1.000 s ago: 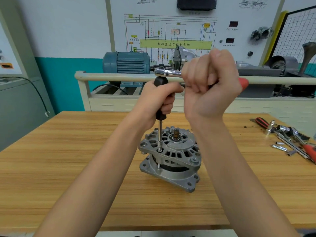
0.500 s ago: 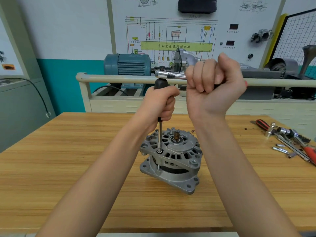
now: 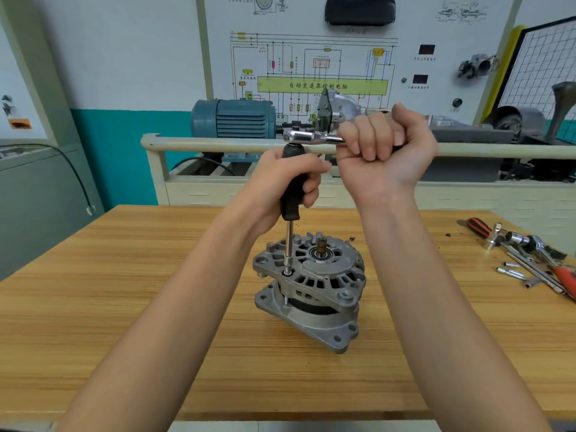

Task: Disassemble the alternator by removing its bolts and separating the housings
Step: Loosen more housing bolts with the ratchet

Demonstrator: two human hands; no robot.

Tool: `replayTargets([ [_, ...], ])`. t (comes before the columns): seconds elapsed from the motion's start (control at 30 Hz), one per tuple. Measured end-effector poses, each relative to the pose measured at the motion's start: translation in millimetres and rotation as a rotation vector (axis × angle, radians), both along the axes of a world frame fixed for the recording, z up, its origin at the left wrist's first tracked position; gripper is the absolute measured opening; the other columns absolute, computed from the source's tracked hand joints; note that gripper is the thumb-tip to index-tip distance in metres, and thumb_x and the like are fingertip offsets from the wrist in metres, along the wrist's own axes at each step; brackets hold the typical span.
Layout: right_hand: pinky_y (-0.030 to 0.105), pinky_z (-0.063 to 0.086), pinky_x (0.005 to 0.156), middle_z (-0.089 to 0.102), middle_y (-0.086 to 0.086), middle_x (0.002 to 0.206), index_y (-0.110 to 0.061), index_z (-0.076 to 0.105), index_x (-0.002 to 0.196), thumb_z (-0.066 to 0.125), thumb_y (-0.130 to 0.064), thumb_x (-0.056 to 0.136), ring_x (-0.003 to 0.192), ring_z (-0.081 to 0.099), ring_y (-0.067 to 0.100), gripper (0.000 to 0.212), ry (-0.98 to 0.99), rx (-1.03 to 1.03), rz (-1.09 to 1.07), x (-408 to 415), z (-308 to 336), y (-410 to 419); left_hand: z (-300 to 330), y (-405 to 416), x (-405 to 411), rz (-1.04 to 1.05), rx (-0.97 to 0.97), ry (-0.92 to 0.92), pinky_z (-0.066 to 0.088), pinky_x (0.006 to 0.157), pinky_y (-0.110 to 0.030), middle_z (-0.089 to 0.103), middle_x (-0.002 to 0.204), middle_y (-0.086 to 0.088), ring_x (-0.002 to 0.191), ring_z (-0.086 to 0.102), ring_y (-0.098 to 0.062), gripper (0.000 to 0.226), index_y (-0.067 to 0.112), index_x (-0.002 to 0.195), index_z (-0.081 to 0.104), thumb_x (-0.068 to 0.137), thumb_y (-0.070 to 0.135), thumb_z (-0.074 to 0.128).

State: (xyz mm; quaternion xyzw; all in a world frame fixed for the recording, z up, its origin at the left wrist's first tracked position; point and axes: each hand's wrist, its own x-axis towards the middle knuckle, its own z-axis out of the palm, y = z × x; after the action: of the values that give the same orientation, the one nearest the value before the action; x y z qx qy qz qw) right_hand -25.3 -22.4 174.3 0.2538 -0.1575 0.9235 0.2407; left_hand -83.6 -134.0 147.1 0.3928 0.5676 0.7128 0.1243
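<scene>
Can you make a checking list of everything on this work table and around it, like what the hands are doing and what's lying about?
Surface: wooden table, a few dark specks near the far right.
Job's things: alternator stands on its flat base; a black-handled driver stands upright in a bolt hole, a ratchet on its top.
Clutter: loose sockets and tools lie at the table's right edge.
Hands: left hand grips the driver handle; right hand grips the ratchet handle.
Cables: black cable hangs down the grey cabinet on the left.
Surroundings: blue motor, wiring diagram board.
</scene>
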Motion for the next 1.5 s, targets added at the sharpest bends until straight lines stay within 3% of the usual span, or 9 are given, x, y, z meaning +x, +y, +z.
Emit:
replayTargets([
  [0.17, 0.020, 0.018, 0.041, 0.022, -0.003, 0.032, -0.016, 0.031, 0.037, 0.041, -0.009, 0.078, 0.029, 0.020, 0.012, 0.042, 0.001, -0.080, 0.039, -3, -2, 1, 0, 3, -1, -0.149, 0.001, -0.064, 0.016, 0.035, -0.016, 0.027, 0.038, 0.007, 0.029, 0.020, -0.005, 0.044, 0.018, 0.049, 0.039, 0.088, 0.007, 0.055],
  [0.4, 0.028, 0.020, 0.047, 0.025, -0.001, 0.036, -0.019, 0.031, 0.045, 0.041, 0.003, 0.082, 0.037, 0.019, 0.012, 0.043, 0.260, 0.305, -0.457, 10, -13, -28, -2, 19, 9, 0.338, 0.050, -0.104, 0.018, 0.038, -0.016, 0.028, 0.041, 0.007, 0.035, 0.020, -0.009, 0.041, 0.019, 0.055, 0.034, 0.086, 0.002, 0.055],
  [0.53, 0.030, 0.019, 0.049, 0.023, 0.001, 0.043, -0.020, 0.033, 0.051, 0.052, 0.000, 0.076, 0.041, 0.023, 0.012, 0.037, 0.324, 0.452, -0.710, 13, -20, -42, -5, 25, 13, 0.439, 0.070, -0.083, 0.019, 0.040, -0.018, 0.028, 0.051, 0.000, 0.040, 0.021, -0.012, 0.041, 0.019, 0.056, 0.033, 0.086, 0.008, 0.059],
  [0.7, 0.026, 0.021, 0.045, 0.026, -0.004, 0.033, -0.020, 0.035, 0.038, 0.042, -0.001, 0.081, 0.035, 0.018, 0.012, 0.047, 0.227, 0.330, -0.397, 11, -6, -17, -1, 10, 4, 0.159, -0.019, -0.051, 0.021, 0.040, -0.021, 0.031, 0.044, 0.005, 0.038, 0.024, -0.011, 0.039, 0.017, 0.057, 0.038, 0.087, 0.004, 0.060],
  [0.83, 0.020, 0.018, 0.040, 0.021, -0.003, 0.032, -0.016, 0.030, 0.038, 0.042, -0.008, 0.078, 0.031, 0.016, 0.013, 0.042, -0.043, 0.012, -0.002, -1, 2, 6, 3, -3, -7, -0.181, -0.092, -0.043, 0.025, 0.040, -0.021, 0.034, 0.043, 0.003, 0.037, 0.029, -0.012, 0.033, 0.016, 0.052, 0.044, 0.082, 0.013, 0.059],
  [1.0, 0.019, 0.018, 0.040, 0.020, -0.003, 0.033, -0.017, 0.029, 0.038, 0.041, -0.008, 0.078, 0.030, 0.016, 0.012, 0.042, -0.081, -0.069, -0.001, -5, 4, 2, -1, 0, -10, -0.370, -0.056, -0.198, 0.015, 0.033, -0.016, 0.028, 0.035, 0.008, 0.028, 0.022, -0.002, 0.039, 0.019, 0.044, 0.042, 0.081, 0.015, 0.053],
  [1.17, 0.025, 0.020, 0.044, 0.026, -0.005, 0.033, -0.017, 0.034, 0.039, 0.039, -0.001, 0.085, 0.033, 0.019, 0.010, 0.049, 0.199, 0.252, -0.344, 9, -6, -20, -2, 7, -1, -0.028, -0.036, -0.138, 0.016, 0.035, -0.015, 0.024, 0.038, 0.009, 0.030, 0.017, -0.006, 0.051, 0.023, 0.044, 0.036, 0.091, 0.006, 0.051],
  [1.33, 0.027, 0.022, 0.049, 0.035, -0.008, 0.050, -0.025, 0.040, 0.061, 0.053, -0.004, 0.079, 0.042, 0.025, 0.010, 0.030, 0.327, 0.513, -0.839, 14, -14, -53, -6, 19, 14, 0.426, 0.042, -0.094, 0.024, 0.039, -0.019, 0.033, 0.048, 0.004, 0.044, 0.027, -0.011, 0.036, 0.018, 0.059, 0.038, 0.084, 0.004, 0.059],
  [1.5, 0.025, 0.019, 0.047, 0.028, -0.006, 0.037, -0.019, 0.037, 0.042, 0.046, 0.003, 0.078, 0.036, 0.021, 0.009, 0.043, 0.259, 0.425, -0.599, 20, -4, -38, -4, 12, 13, 0.253, -0.011, -0.085, 0.021, 0.038, -0.018, 0.029, 0.042, 0.008, 0.036, 0.022, -0.009, 0.040, 0.019, 0.057, 0.035, 0.083, 0.000, 0.058],
])
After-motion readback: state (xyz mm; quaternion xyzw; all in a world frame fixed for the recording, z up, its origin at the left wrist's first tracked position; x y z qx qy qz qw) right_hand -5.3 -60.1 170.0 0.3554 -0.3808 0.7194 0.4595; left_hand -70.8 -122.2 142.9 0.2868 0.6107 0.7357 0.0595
